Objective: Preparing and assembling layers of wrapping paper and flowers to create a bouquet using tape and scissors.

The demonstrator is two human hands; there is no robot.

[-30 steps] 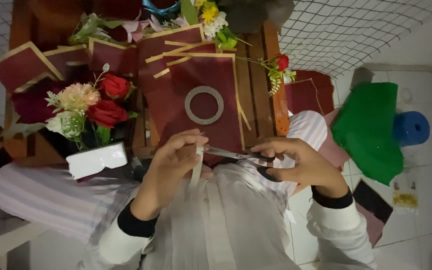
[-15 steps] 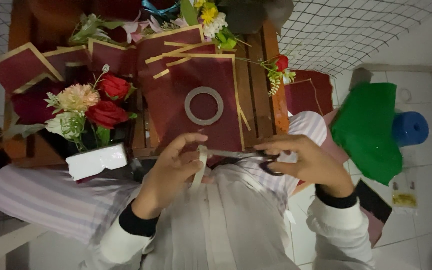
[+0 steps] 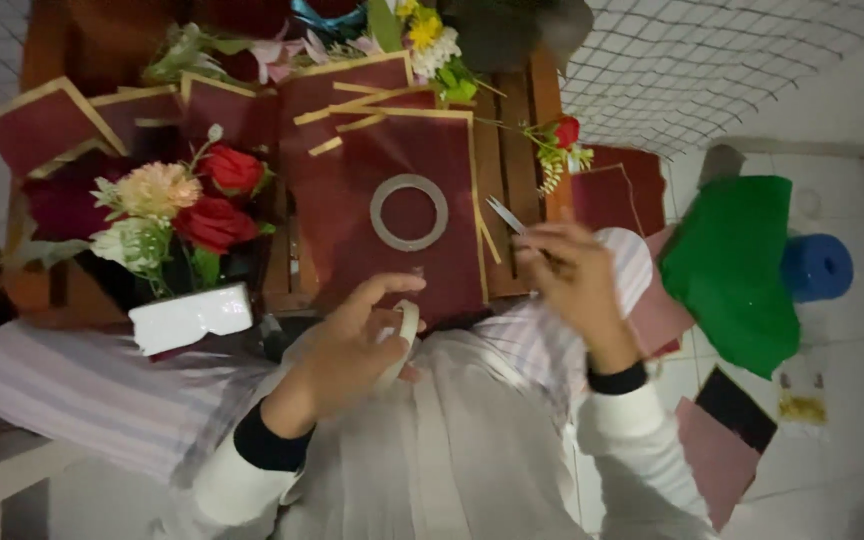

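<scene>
Tape, a pale roll (image 3: 404, 335), sits in the curl of our left hand (image 3: 352, 350), thumb above it and fingers closed round its rim, held low over our lap. Across from it, a little higher, our right hand (image 3: 577, 280) grips a pair of scissors (image 3: 505, 216), whose thin blades poke out up and to the left of the knuckles; we cannot tell whether the blades are parted. Just beyond both hands lies a dark red card (image 3: 402, 170) edged in gold on a slatted wooden table (image 3: 512, 150), with a grey ring (image 3: 408, 212) flat on its middle. Left of the left hand, near it, stands a white pot (image 3: 190, 318) with red and cream flowers (image 3: 177, 205). Well to the right of the right hand, a green cloth (image 3: 742, 260) lies on the tiled floor, touching a blue roll (image 3: 817, 267).
</scene>
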